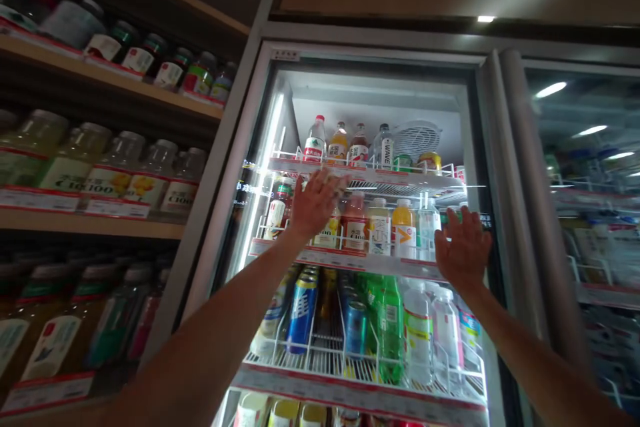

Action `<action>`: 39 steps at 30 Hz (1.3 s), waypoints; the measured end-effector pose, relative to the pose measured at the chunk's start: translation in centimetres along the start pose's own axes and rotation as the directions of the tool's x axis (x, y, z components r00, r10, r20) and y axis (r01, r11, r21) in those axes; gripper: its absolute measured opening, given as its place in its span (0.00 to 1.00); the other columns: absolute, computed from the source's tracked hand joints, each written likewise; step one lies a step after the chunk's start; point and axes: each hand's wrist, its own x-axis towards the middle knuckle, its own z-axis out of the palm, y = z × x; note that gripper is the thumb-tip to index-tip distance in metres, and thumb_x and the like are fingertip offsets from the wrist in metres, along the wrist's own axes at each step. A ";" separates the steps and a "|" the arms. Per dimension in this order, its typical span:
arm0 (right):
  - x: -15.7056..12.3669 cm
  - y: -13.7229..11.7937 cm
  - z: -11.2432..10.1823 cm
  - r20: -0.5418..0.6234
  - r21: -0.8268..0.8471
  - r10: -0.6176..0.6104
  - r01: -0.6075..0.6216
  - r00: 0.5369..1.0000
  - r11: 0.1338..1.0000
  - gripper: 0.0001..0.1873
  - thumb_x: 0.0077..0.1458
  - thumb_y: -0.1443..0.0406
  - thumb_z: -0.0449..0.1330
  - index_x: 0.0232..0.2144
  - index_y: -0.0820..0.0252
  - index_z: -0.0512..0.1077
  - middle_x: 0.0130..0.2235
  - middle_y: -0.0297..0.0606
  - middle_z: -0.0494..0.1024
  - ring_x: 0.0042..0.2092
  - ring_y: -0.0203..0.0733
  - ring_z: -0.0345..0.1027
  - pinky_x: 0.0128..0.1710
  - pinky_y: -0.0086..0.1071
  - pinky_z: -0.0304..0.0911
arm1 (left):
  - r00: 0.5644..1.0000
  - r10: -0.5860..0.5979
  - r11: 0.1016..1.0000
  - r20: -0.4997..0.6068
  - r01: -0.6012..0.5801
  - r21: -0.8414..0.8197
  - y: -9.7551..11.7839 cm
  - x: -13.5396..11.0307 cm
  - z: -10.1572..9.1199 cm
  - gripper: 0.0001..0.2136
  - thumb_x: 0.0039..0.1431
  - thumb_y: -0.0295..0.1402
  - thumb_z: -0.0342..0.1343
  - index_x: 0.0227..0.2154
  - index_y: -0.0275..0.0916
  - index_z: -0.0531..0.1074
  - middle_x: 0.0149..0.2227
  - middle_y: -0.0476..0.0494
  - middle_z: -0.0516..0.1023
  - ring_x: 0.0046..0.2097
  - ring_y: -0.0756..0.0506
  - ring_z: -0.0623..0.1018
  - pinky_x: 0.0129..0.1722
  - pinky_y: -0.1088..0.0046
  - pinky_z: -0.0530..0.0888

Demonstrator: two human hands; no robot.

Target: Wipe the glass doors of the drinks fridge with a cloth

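My left hand [316, 203] is raised with its fingers spread, in front of the second shelf of a glass-door drinks fridge [373, 53]. It holds nothing, and its fingertips are a little blurred. Raised at the right side of the same door, my right hand [464, 247] is also empty, fingers apart. I cannot tell whether either palm touches the glass. Between the hands stand a red-brown juice bottle [355, 223], a pale tea bottle [380, 230] and an orange juice bottle [403, 227]. Above them a red-capped water bottle [315, 140] stands on the top shelf.
Wooden shelves [100, 217] with several bottles run along the left. A second fridge door [600, 213] is at the right, beside a vertical handle [530, 180]. Lower in the lit fridge are blue cans [302, 310] and a green bottle [391, 320] on a wire rack.
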 end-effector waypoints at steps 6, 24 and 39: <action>-0.1 -0.2 0.0 -0.025 -0.014 -0.007 0.007 1.000 1.000 0.27 0.59 0.56 0.42 0.59 0.57 0.57 0.62 0.49 0.57 0.63 0.56 0.49 0.56 0.56 0.49 | 0.948 -0.288 0.955 -0.136 0.294 0.027 -3.4 -1.9 -1.0 0.19 0.61 0.35 0.41 0.54 0.40 0.63 0.60 0.36 0.61 0.61 0.39 0.61 0.59 0.50 0.53; -0.3 0.2 -0.4 0.038 0.031 -0.225 0.224 0.974 0.974 0.24 0.59 0.59 0.45 0.55 0.58 0.63 0.62 0.45 0.58 0.64 0.49 0.48 0.60 0.49 0.44 | 0.993 -0.113 0.991 -0.046 0.116 0.065 0.0 -6.8 -1.2 0.19 0.61 0.34 0.43 0.55 0.43 0.60 0.61 0.40 0.60 0.64 0.42 0.56 0.60 0.56 0.56; -0.1 0.1 -0.9 0.124 -0.037 -0.185 0.191 0.975 0.981 0.25 0.60 0.60 0.41 0.55 0.62 0.64 0.62 0.45 0.58 0.64 0.46 0.46 0.59 0.45 0.44 | 0.992 -0.125 0.991 0.033 0.123 0.045 -1.4 -12.3 -3.5 0.20 0.60 0.34 0.44 0.56 0.41 0.60 0.61 0.38 0.59 0.64 0.42 0.55 0.61 0.57 0.53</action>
